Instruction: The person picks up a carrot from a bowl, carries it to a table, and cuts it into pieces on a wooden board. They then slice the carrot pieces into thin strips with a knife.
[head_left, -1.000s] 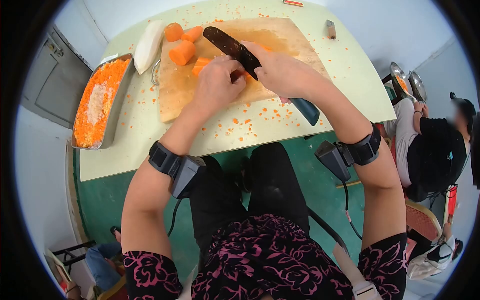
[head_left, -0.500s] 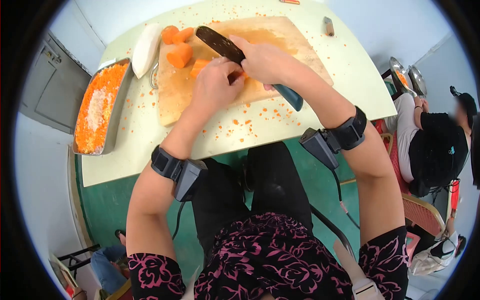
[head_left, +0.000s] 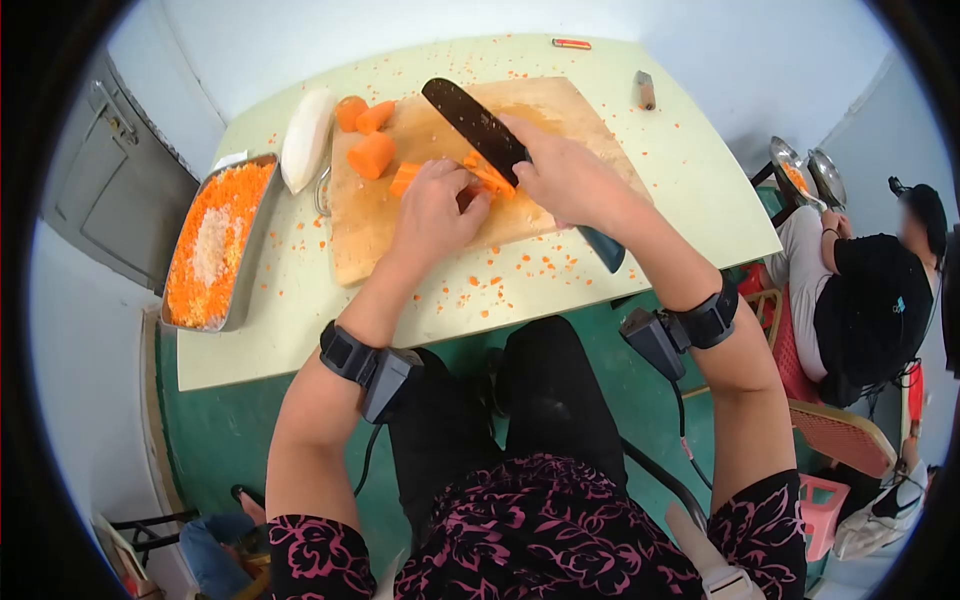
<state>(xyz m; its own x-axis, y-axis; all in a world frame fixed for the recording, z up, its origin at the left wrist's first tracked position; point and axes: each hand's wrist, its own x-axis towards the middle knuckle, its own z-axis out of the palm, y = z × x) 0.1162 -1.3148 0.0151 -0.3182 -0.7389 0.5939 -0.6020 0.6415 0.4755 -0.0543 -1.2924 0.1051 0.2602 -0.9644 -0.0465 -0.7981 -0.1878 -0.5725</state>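
Observation:
My right hand (head_left: 568,175) is wrapped round the handle of a kitchen knife (head_left: 470,122), whose dark blade slants up and left over the wooden cutting board (head_left: 365,245). My left hand (head_left: 435,208) has its fingers curled down on a carrot piece (head_left: 404,178), part of which the fingers hide. Thin cut carrot strips (head_left: 491,178) lie between that hand and the blade. Larger carrot chunks (head_left: 371,157) rest at the board's left side. Beyond the board's left edge lies a peeled white radish (head_left: 307,138).
A metal tray (head_left: 259,222) of chopped carrot with a pale heap on top stands at the table's left. Carrot bits litter the table (head_left: 690,205). A red item (head_left: 571,44) and a small brownish-grey object (head_left: 645,92) lie farther back. Another person (head_left: 870,290) sits at right.
My right hand and the knife have shifted right, away from my left hand, so the cut carrot strips now show. The whole scene sits slightly lower in view.

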